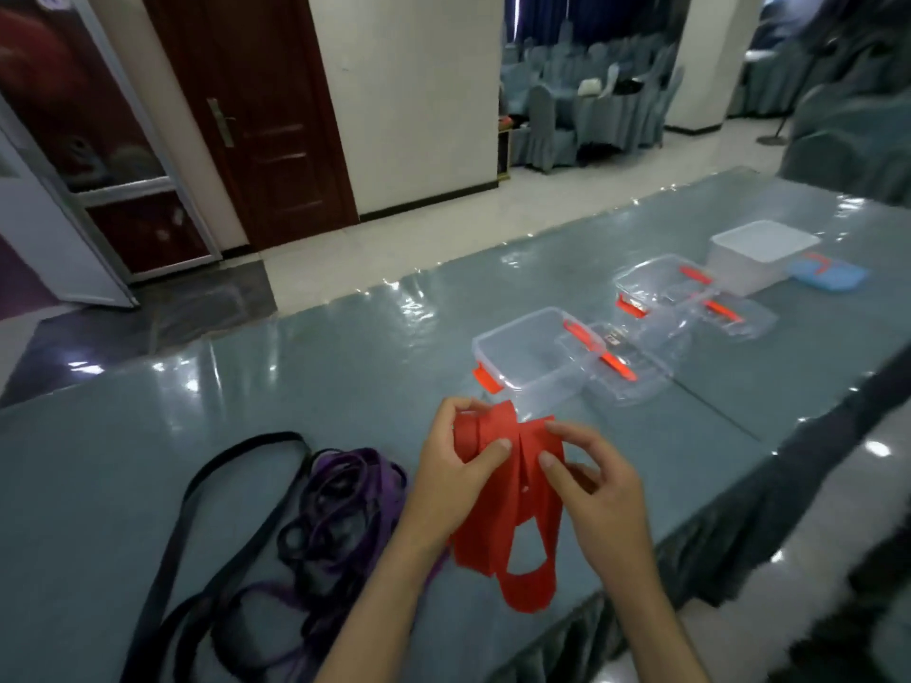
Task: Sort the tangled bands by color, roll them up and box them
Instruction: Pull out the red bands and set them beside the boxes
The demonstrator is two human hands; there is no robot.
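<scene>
A wide red band [517, 525] hangs in loops between my hands above the table's near edge. My left hand [453, 465] grips its partly rolled top end, thumb over the roll. My right hand [596, 480] pinches the band just to the right, fingers on its flat face. To the left lies a tangle of purple bands [345, 490] and black bands [222, 525]. Just beyond my hands stands an open clear box with orange clips [530, 357], nothing in it.
The clear box's lid [626, 372] lies beside it. Farther right sit a second clear box [660, 283] with its lid [729, 317], a white box [761, 253] and a blue lid [828, 273]. The table [296, 367] has a glossy grey-blue cover.
</scene>
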